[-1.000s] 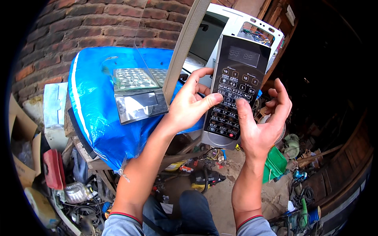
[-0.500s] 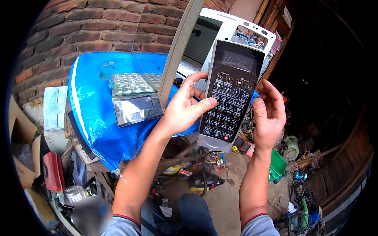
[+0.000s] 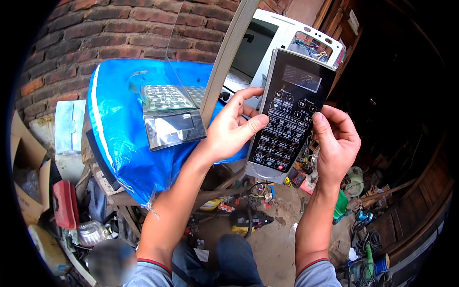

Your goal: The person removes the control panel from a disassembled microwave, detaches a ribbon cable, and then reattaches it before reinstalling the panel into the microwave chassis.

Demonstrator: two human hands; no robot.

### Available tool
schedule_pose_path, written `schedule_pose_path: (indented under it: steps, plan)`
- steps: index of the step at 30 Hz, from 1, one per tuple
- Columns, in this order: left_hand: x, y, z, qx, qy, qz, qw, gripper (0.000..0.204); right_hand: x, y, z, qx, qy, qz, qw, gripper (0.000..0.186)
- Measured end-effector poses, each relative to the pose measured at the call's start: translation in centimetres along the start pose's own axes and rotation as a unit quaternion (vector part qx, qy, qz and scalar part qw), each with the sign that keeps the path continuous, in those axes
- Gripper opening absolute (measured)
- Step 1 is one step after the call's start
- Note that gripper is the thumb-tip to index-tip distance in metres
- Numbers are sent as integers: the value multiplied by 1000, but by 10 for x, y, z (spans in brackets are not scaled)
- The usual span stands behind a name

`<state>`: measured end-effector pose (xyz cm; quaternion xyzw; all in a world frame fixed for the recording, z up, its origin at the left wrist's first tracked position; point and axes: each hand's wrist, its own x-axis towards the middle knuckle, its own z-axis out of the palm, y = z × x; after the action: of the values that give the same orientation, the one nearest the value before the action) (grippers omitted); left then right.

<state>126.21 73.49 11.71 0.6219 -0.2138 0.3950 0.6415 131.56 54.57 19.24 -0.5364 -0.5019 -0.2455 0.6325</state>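
A black microwave control panel [image 3: 291,129] with a small display and rows of printed buttons is held up tilted in front of me. My left hand [image 3: 227,134] grips its left edge, thumb on the face and fingers behind. At the right edge, my right hand [image 3: 337,141] pinches the panel between thumb and curled fingers. Behind it stands the white microwave oven [image 3: 283,21], wires showing in its open control bay. A beige frame strip [image 3: 230,60] rises beside the oven. On a blue plastic cover [image 3: 124,119] lie a patterned sheet [image 3: 167,97] and a dark glossy plate [image 3: 176,128].
A brick wall [image 3: 119,28] closes off the back left. A cardboard box [image 3: 24,196] and a red case [image 3: 65,204] sit at the left. Tools and cables litter the floor, among them a green bin [image 3: 341,204] and a yellow-black tool [image 3: 248,219].
My right hand has come in against the panel's right edge, its fingers closing there. The panel and both hands sit slightly further right in view.
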Motion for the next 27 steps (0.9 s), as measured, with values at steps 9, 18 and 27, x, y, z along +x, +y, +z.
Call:
schedule_pose_path:
  steps: [9,18,27]
  plan:
    - [0,5,1,-15,-1,-7,1000,49,-5,5,-1,2,10,-16,1000,14]
    - [1,4,0,-3,1,-30,1000,48,-19,4,8,-17,26,-82,996,8]
    - [1,7,0,29,12,-53,998,41,-28,10,16,-64,44,-166,983,16]
